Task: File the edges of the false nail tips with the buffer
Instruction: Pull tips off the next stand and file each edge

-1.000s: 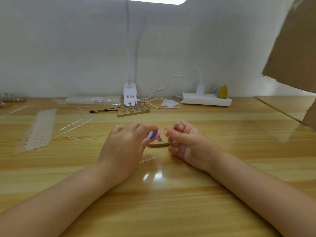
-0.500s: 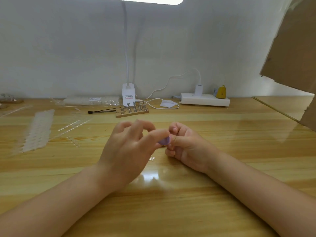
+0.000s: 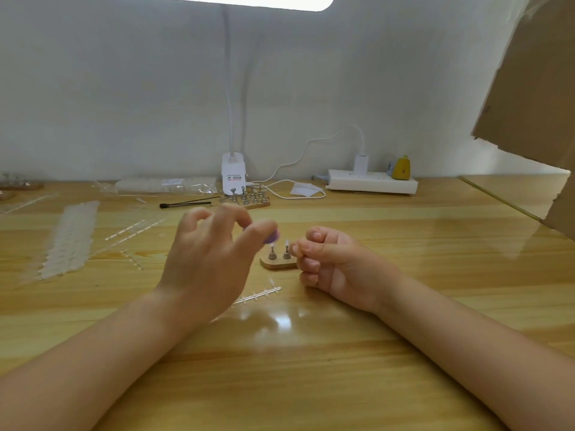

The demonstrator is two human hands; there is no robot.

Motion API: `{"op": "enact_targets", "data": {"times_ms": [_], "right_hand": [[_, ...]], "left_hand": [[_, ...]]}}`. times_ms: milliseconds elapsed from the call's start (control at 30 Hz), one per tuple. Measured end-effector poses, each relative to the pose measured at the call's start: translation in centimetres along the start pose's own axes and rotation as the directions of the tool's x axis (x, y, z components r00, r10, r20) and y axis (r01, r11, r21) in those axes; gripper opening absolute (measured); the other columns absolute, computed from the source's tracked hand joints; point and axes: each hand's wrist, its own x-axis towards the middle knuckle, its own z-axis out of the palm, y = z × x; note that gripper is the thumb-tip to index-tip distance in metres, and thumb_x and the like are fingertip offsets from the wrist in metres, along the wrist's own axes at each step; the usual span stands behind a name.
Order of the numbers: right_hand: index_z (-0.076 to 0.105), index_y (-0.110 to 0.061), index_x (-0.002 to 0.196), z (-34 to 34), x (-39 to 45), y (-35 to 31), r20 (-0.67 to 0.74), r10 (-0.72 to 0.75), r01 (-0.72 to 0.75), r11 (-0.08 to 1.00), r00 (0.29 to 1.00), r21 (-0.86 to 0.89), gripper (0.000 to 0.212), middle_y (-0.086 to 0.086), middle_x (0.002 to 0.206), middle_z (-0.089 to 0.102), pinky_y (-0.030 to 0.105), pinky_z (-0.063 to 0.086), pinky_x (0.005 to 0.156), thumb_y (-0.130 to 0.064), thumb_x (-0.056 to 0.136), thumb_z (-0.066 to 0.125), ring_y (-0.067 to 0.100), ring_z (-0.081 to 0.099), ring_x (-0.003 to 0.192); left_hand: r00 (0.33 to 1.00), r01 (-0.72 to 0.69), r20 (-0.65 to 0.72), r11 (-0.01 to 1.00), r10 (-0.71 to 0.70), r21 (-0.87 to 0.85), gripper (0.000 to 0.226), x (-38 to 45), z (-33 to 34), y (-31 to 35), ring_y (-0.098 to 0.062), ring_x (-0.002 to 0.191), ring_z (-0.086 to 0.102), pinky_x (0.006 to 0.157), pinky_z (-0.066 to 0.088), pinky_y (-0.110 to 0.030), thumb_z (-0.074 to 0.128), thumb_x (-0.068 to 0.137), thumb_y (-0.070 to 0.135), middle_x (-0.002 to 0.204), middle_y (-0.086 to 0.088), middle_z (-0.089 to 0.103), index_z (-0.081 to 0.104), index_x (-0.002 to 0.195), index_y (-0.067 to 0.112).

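My left hand (image 3: 208,259) pinches a small purple buffer (image 3: 271,237) between thumb and fingers, held just above a small wooden stand (image 3: 278,263) with two metal pegs. A clear false nail tip (image 3: 286,243) sits on the right peg. My right hand (image 3: 329,262) is curled beside the stand, its fingertips at that nail tip; whether it grips the tip I cannot tell. An empty clear sprue strip (image 3: 258,295) lies on the wooden table (image 3: 311,368) in front of the stand.
At the back stand a second wooden stand with several pegs (image 3: 245,198), a lamp base (image 3: 234,174), a black brush (image 3: 185,204), a white power strip (image 3: 371,181). Sheets of nail tips (image 3: 70,241) lie left. Cardboard (image 3: 535,88) hangs at right.
My hands were pressed together with the buffer against my right fingertips; they have parted, the left hand lifting up and left, uncovering the stand and its pegs.
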Motion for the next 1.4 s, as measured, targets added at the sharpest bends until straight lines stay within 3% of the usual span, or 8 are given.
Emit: {"op": "enact_targets", "data": {"times_ms": [133,300,467,600,767,967,1200,1400], "right_hand": [[0.041,-0.019,0.078,-0.2,0.1,0.0,0.032,0.047,-0.047,0.999,0.998,-0.017,0.025,0.011,0.081,0.055,0.021,0.041,0.051,-0.003,0.076,0.062,0.013,0.045,0.062],[0.040,-0.018,0.081,-0.5,0.0,-0.3,0.095,0.097,-0.099,0.995,0.991,0.011,0.023,0.003,0.073,0.058,0.022,0.043,0.052,-0.003,0.079,0.057,0.008,0.044,0.055],[0.041,-0.013,0.089,-0.6,-0.1,-0.4,0.086,0.098,-0.095,0.995,0.991,-0.040,0.023,0.009,0.082,0.060,0.022,0.045,0.053,-0.003,0.079,0.059,0.010,0.050,0.060],[0.039,-0.017,0.083,-0.6,-0.1,-0.5,0.101,0.130,-0.132,0.991,0.986,0.016,0.024,0.005,0.075,0.057,0.020,0.042,0.051,-0.002,0.078,0.058,0.007,0.042,0.053],[0.041,-0.014,0.089,-0.7,0.0,-0.4,0.090,0.115,-0.112,0.993,0.989,-0.036,0.025,0.007,0.078,0.057,0.022,0.046,0.053,-0.002,0.077,0.059,0.010,0.053,0.057],[0.039,-0.017,0.081,-0.7,0.0,-0.3,0.088,0.100,-0.103,0.994,0.991,0.031,0.023,0.005,0.073,0.059,0.021,0.043,0.050,-0.002,0.079,0.057,0.008,0.045,0.053],[0.038,-0.019,0.080,-0.5,-0.2,-0.1,0.029,0.014,-0.015,1.000,0.999,0.022,0.028,0.002,0.071,0.057,0.020,0.040,0.049,-0.002,0.076,0.060,0.009,0.042,0.057],[0.035,-0.020,0.080,-0.3,-0.3,-0.2,0.017,-0.023,0.022,1.000,1.000,0.017,0.031,-0.001,0.068,0.062,0.020,0.038,0.050,-0.002,0.079,0.061,0.011,0.037,0.059]], "left_hand": [[0.962,-0.265,-0.061,0.964,0.266,0.020,0.042,0.0,0.2,1.7,-0.013,0.065,0.046,0.087,0.042,-0.039,0.056,0.084,0.002,0.093,-0.004,0.062,0.052,0.111,0.034],[1.000,0.017,0.013,1.000,-0.017,0.013,0.058,0.3,0.0,0.0,-0.022,0.055,0.055,0.087,0.038,-0.043,0.077,0.072,-0.002,0.094,-0.008,0.060,0.047,0.109,0.031],[0.964,-0.265,-0.042,0.964,0.264,-0.030,0.046,-0.1,0.4,1.7,-0.012,0.068,0.045,0.087,0.042,-0.040,0.067,0.079,0.003,0.096,-0.002,0.059,0.051,0.111,0.032],[0.998,0.000,0.062,1.000,0.001,-0.030,0.060,0.0,0.3,-0.2,-0.021,0.056,0.055,0.086,0.040,-0.042,0.079,0.071,0.001,0.095,-0.007,0.060,0.046,0.111,0.032],[0.970,-0.245,-0.053,0.950,0.239,-0.193,0.050,-0.1,0.5,1.6,-0.009,0.064,0.046,0.084,0.042,-0.036,0.070,0.079,0.003,0.102,0.001,0.055,0.049,0.114,0.032],[0.993,0.027,0.119,0.985,-0.007,-0.171,0.033,-0.1,0.1,0.5,-0.025,0.070,0.065,0.083,0.045,-0.042,0.056,0.087,0.017,0.100,-0.008,0.064,0.042,0.115,0.029],[0.986,0.020,0.162,0.964,0.023,-0.264,0.022,0.1,-0.5,1.9,-0.023,0.076,0.067,0.080,0.044,-0.036,0.044,0.091,0.026,0.097,-0.001,0.069,0.043,0.113,0.025],[0.994,0.085,0.094,0.926,-0.054,-0.367,0.022,0.2,-0.3,1.9,0.006,0.071,0.041,0.080,0.042,-0.035,0.048,0.093,0.027,0.097,0.008,0.065,0.047,0.114,0.024]]}}
